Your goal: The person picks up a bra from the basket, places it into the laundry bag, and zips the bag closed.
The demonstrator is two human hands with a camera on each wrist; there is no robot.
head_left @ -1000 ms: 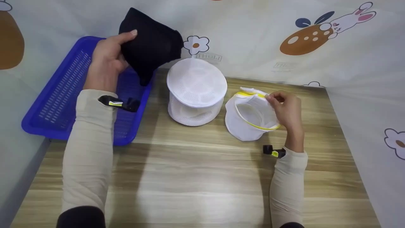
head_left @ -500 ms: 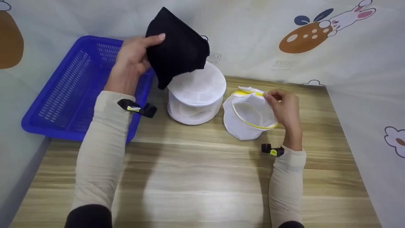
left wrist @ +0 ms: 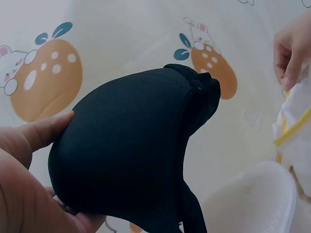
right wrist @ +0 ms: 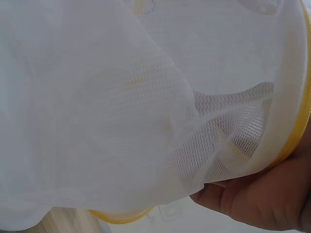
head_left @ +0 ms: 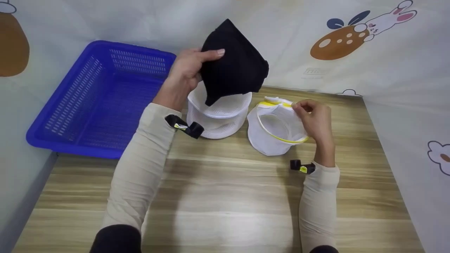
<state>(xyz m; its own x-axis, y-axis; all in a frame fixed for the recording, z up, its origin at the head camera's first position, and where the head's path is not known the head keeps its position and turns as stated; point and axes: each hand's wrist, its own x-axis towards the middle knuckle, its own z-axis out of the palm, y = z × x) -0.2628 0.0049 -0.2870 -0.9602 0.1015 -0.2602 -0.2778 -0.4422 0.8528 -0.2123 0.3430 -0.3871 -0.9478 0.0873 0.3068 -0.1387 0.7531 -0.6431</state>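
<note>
While left fingers [head_left: 212, 55] grip black bra [head_left: 236, 65], right fingers [head_left: 304, 114] pinch yellow-trimmed mesh bag [head_left: 264, 141].

Black garment [head_left: 235, 65]: smooth matt cloth. Yellow-rimmed bag [head_left: 264, 137]: mesh. Basket [head_left: 84, 151]: plastic. Tabletop [head_left: 228, 196]: wood-grained.

A smooth, rounded black bra [head_left: 235, 68] is held aloft and tilted between the left hand's [head_left: 188, 68] thumb and fingers, one tapered end pointing down. Just left of the right hand [head_left: 316, 119], which pinches its yellow-edged rim, the round white mesh laundry bag [head_left: 262, 138] gapes open.
</note>
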